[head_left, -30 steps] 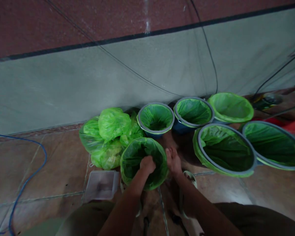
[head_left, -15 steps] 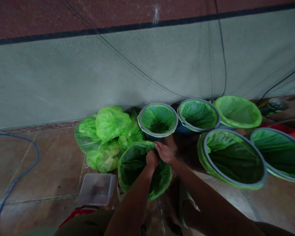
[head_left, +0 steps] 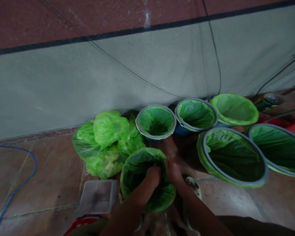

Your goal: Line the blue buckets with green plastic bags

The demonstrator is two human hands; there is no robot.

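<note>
A trash bin lined with a green garbage bag stands in front of me, the bag folded over its rim. My left hand reaches inside, closed against the bag near the right wall; its fingertips are partly hidden. At the right edge, from outside, my right hand is closed on the bag's rim, slightly blurred.
Knotted green bags are piled at the left by the wall. Behind and right stand several lined bins, including a grey-rimmed bin and a larger one. A clear plastic box and blue cable lie left.
My left hand has gone deeper into the bin. My right hand has moved down along the right rim. The bin now sits slightly lower and farther right in view.
</note>
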